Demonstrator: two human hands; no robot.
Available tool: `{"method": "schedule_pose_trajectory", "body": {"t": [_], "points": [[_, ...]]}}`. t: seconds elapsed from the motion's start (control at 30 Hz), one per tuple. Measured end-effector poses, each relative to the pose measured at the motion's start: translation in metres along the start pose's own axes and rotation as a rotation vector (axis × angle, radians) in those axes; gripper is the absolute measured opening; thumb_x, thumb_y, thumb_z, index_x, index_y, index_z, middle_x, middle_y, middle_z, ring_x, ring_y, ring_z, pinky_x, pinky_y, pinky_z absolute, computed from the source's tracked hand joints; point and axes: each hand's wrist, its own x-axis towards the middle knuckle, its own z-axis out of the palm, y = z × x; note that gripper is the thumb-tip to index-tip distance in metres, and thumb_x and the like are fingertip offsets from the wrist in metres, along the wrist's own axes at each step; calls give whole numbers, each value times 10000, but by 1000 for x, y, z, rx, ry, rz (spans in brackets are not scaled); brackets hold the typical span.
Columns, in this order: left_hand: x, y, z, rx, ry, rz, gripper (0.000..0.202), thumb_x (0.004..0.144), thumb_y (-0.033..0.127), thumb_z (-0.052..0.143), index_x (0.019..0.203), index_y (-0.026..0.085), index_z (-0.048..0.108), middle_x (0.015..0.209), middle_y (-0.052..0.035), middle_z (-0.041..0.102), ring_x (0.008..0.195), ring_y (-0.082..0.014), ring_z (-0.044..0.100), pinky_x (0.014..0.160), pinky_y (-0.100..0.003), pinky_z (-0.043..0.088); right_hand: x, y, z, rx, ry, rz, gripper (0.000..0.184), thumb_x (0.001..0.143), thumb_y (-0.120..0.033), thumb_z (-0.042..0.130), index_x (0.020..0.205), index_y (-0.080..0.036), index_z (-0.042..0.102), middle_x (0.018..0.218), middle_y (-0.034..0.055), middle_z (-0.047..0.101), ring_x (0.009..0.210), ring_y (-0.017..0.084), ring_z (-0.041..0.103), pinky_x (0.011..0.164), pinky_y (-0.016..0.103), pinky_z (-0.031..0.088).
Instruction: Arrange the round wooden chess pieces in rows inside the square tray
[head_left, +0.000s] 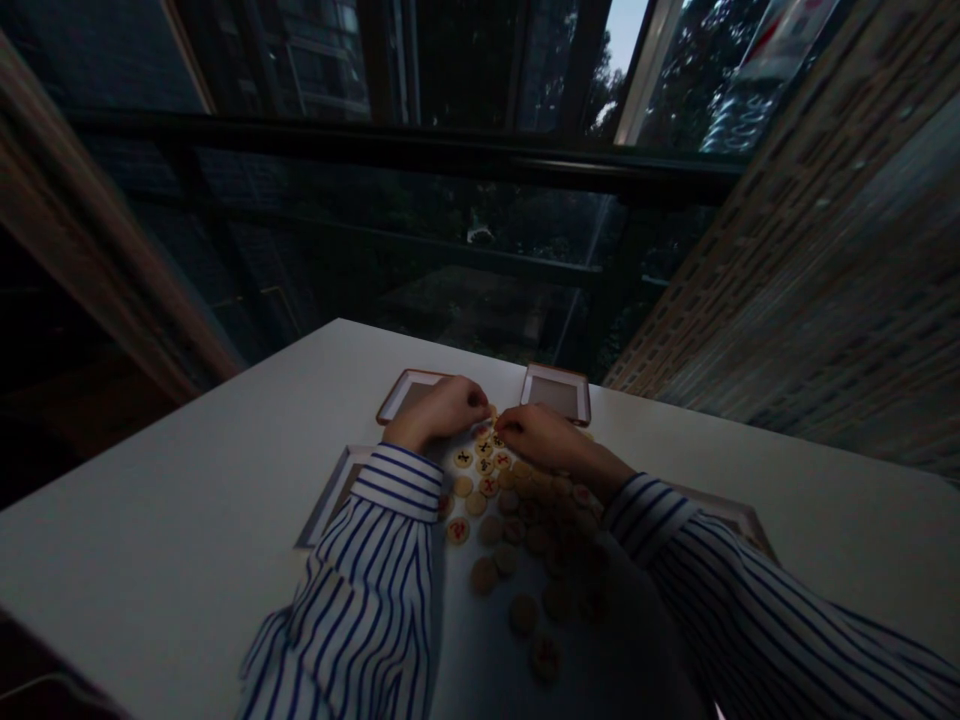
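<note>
Several round wooden game pieces (487, 500) with red or dark characters lie scattered on a white table (187, 520) in front of me. My left hand (442, 410) is curled over the far end of the pile, fingers closed near a piece. My right hand (544, 438) meets it fingertip to fingertip, also curled with fingers pinched over the pieces. What either hand grips is hidden under the fingers. Both arms wear blue-and-white striped sleeves.
Two shallow trays stand at the far side, a brown-rimmed one (401, 392) behind my left hand and another (556, 393) behind my right. More flat trays lie under my left forearm (330, 495) and right sleeve (739, 515). Dark glass railing and brick wall lie beyond.
</note>
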Motion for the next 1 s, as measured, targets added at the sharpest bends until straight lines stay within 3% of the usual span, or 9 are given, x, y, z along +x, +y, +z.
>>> {"method": "schedule_pose_trajectory", "body": {"t": [0.3,0.47,0.77,1.0], "points": [[0,-1,1,21,14,-16,297,737,351,520,935,164,640,842,-70,681,752,-167,602,620,-242,415,0,-4,1,-170,-34,-13,286,835,-315,438,1020,-241,642,951,60,674,871,196,594,725,262,374],[1,-2,2,43,25,-21,312,736,357,521,958,168,633,889,-79,678,775,-177,607,624,-241,421,1,-3,2,-241,-38,-47,321,866,-345,388,1010,-225,649,955,81,671,909,211,582,781,286,359],[2,-5,2,40,9,-19,329,736,370,515,972,169,625,895,-86,676,776,-184,608,624,-250,420,-1,-4,1,-313,-27,-91,309,865,-306,370,946,-203,650,890,91,669,844,214,580,745,307,357],[2,-6,4,48,21,-14,309,752,349,505,978,169,615,873,-71,679,765,-170,606,622,-239,414,-4,0,-2,-262,16,-116,298,856,-294,387,922,-196,661,909,86,672,867,208,575,750,289,354]]}}
